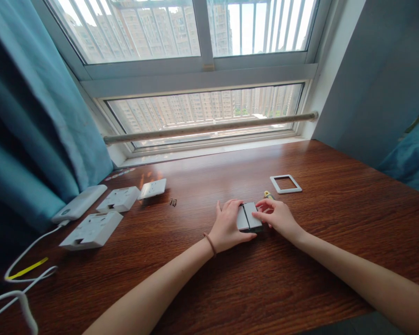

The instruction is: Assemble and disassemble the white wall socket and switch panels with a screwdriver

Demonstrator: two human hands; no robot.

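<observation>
A white two-rocker wall switch (248, 216) with a dark base lies on the wooden table, its frame off. My left hand (227, 224) grips the switch from the left, thumb along the near edge and fingers over the far edge. At the right edge, the bent fingers of my right hand (276, 215) pinch the right rocker. A small yellow-handled tool (268, 195), probably a screwdriver, shows partly behind my right hand. Beyond it to the right lies a white square frame (286, 191) with an open middle.
Several small screws (173, 202) lie left of my hands. Farther left are a white socket plate (152, 188), two white mounting boxes (92, 229), and a white power bank (79, 203) with a cable (28, 247). A yellow strip (28, 268) rests near the cable. The window sill borders the far side.
</observation>
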